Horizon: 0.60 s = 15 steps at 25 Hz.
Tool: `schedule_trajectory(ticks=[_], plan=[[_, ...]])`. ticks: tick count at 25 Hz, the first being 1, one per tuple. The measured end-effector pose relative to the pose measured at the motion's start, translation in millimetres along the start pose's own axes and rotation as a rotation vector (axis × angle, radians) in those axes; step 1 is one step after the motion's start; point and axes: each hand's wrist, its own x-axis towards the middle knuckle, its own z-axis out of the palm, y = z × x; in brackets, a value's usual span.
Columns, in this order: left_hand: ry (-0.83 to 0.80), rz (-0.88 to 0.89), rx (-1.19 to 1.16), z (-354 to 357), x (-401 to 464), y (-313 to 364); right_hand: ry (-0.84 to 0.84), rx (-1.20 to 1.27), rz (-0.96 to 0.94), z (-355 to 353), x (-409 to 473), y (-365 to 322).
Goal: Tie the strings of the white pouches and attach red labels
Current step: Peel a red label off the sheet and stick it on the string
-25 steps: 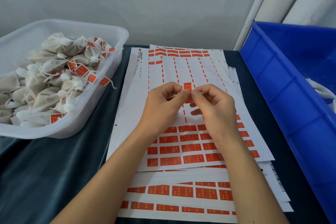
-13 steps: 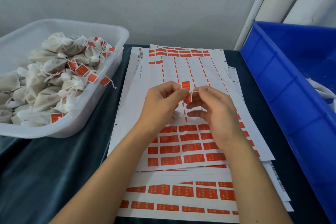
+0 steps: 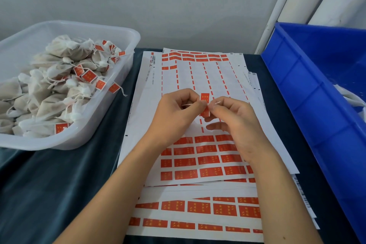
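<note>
left hand (image 3: pixel 176 114) and right hand (image 3: pixel 233 119) meeting over the label sheets (image 3: pixel 198 156) mid-table, fingertips of both pinching a thin white string (image 3: pixel 214 103) across one red label (image 3: pixel 205 98). finished white pouches (image 3: pixel 59 89) heaped in the clear tub (image 3: pixel 126 34) at the left edge; blue bin (image 3: pixel 316 85) at the right edge.

Change over the last second. The left hand (image 3: pixel 174 113) and right hand (image 3: pixel 235 123), earlier pressed together fingertip to fingertip over the red label (image 3: pixel 205 105), now stand slightly apart, so that more of the label shows between them. A thin white string (image 3: pixel 216 102), hardly visible at first, now runs across the label, one end pinched by each hand. The right hand's lower fingers (image 3: pixel 215 126), formerly tucked in, are now spread below the label.
</note>
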Motion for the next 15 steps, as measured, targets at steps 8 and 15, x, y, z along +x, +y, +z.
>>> schedule_trajectory(ticks=[8,15], plan=[[0.001,-0.004,0.129,-4,0,-4,-0.064,-0.03,0.031,-17,-1,1],[-0.006,-0.026,0.092,-5,0,-1,0.007,-0.02,-0.113,-12,-2,-2]])
